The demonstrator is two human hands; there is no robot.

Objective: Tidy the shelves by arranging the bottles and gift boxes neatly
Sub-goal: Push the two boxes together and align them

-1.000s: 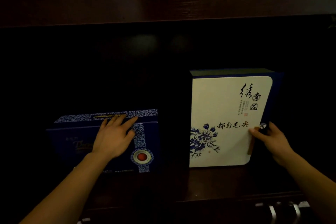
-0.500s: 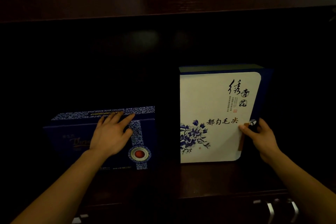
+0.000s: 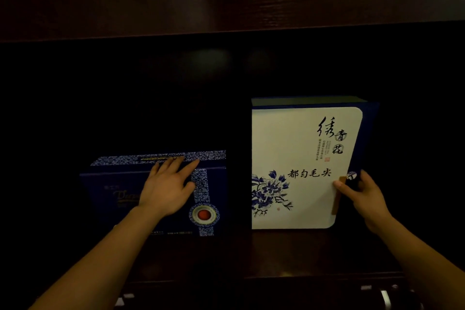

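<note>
On the dark shelf (image 3: 276,254), 2 boxes stand upright with a gap between them: the blue gift box (image 3: 108,199) at 8 o'clock in the view and the white gift box (image 3: 294,148) at 4 o'clock. The left hand (image 3: 167,189) lies flat on the blue front, fingers straight, gripping nothing. The right hand (image 3: 364,196) pinches the white gift box at its 4 o'clock edge, thumb in front, fingers curled behind.

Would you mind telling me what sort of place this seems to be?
Likely a display cabinet in a shop or home, though dim: a dark wooden shelf holds a dark blue gift box and a white gift box with blue flowers.
</note>
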